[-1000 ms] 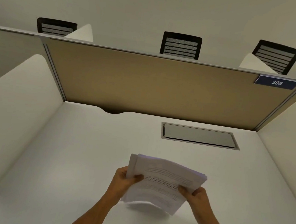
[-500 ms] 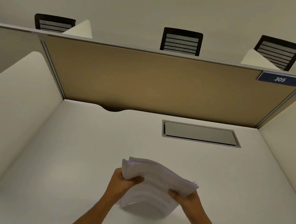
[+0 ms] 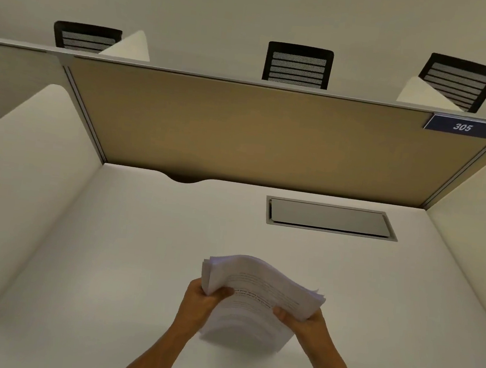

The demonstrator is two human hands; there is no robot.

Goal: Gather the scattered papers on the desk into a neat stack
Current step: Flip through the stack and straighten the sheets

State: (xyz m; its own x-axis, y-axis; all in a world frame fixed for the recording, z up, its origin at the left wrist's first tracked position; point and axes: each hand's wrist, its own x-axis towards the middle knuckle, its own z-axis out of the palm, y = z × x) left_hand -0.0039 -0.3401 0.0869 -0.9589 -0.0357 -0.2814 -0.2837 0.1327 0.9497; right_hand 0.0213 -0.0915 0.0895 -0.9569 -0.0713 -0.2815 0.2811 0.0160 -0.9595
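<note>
Head view, looking down into a study carrel: both bare hands hold one bundle of papers upright near the front of the white worktop. The left hand pinches the bundle's left edge, thumb on the printed face and fingers curled behind, so that grip is closed on the sheets. The right hand clamps the right edge the same way, thumb across the front near the lower corner, that grip closed on the paper too. The sheets bow outward between the two hands, the top edge arching up and away from the person, and the right-hand corners fan slightly so the edges are not flush. The lower edge of the bundle sits at or just above the worktop; I cannot tell whether it touches. Lines of print show on the front sheet but are too small to read.

Farther back, a grey rectangular cover plate is set flush into the worktop, to the right of centre. A tan partition panel closes the back of the carrel, with a blue sign reading 305 at its upper right corner. White side dividers rise on either side. Three black mesh chair backs show above the partition.
</note>
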